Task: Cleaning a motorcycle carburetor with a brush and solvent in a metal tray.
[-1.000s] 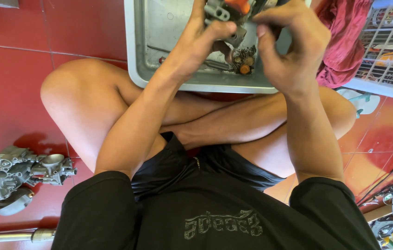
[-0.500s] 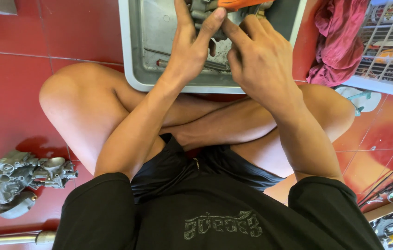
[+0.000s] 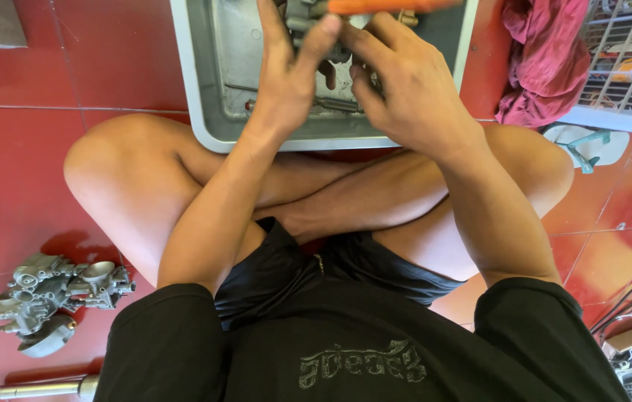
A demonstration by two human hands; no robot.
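Both hands have moved together: left hand (image 3: 286, 82) and right hand (image 3: 413, 97) now clamp the carburetor part (image 3: 323, 52) over the grey tray (image 3: 204, 112), orange-handled tool (image 3: 383, 6) above it.

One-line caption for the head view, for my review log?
Seated cross-legged, left hand and right hand grip a metal part over a grey tray.

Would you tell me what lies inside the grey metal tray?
The tray holds a grey metal part, gripped by left hand and right hand; they cover the rest.

Glossy red tiled floor (image 3: 48, 171), sunlit, white wire rack (image 3: 621, 67) at right, crumpled magenta cloth (image 3: 543, 59)
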